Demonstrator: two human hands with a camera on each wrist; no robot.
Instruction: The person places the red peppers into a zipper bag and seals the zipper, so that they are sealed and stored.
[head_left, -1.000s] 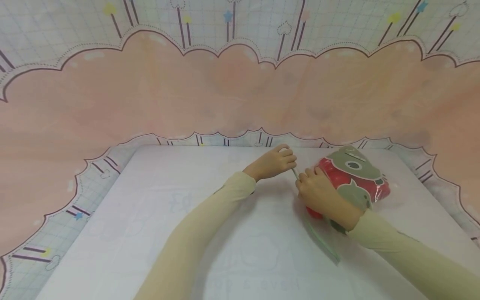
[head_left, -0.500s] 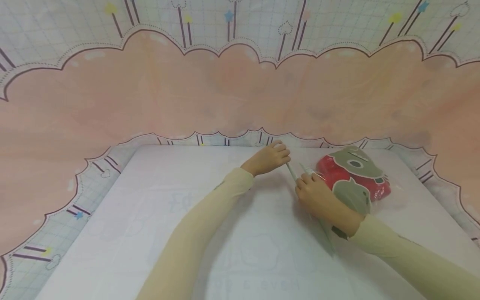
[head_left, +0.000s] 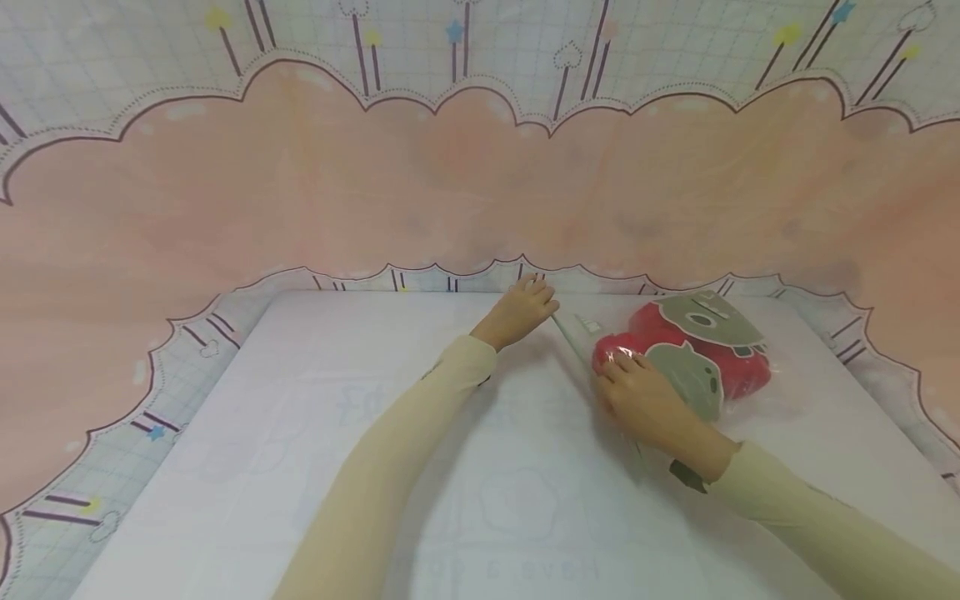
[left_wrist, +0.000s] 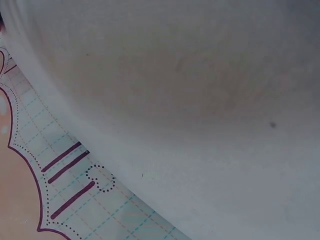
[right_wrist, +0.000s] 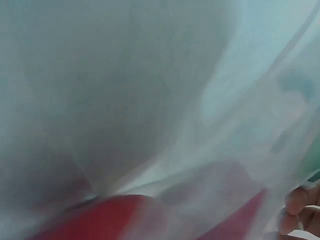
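A clear plastic bag [head_left: 576, 340] with a pale green strip along its edge lies at the right of the white table. Through it show red contents [head_left: 742, 375] and grey-green cartoon animal shapes [head_left: 686, 379]. My left hand [head_left: 519, 310] pinches the far end of the strip near the table's back edge. Closer to me, my right hand [head_left: 648, 408] grips the bag's edge beside the red contents. Curled fingers [right_wrist: 297, 202] and blurred plastic show in the right wrist view. The left wrist view has no hand in it.
The white table [head_left: 300, 500] carries faint printed lettering and outlines. A patterned peach cloth [head_left: 450, 192] rises behind the table and continues along its sides. Small dark green pieces [head_left: 687, 477] show beneath my right wrist.
My left hand has moved left and slightly back, drawing the strip along. The bag's far part has shifted left, and red contents now reach my right fingertips. The right hand stays nearly in place.
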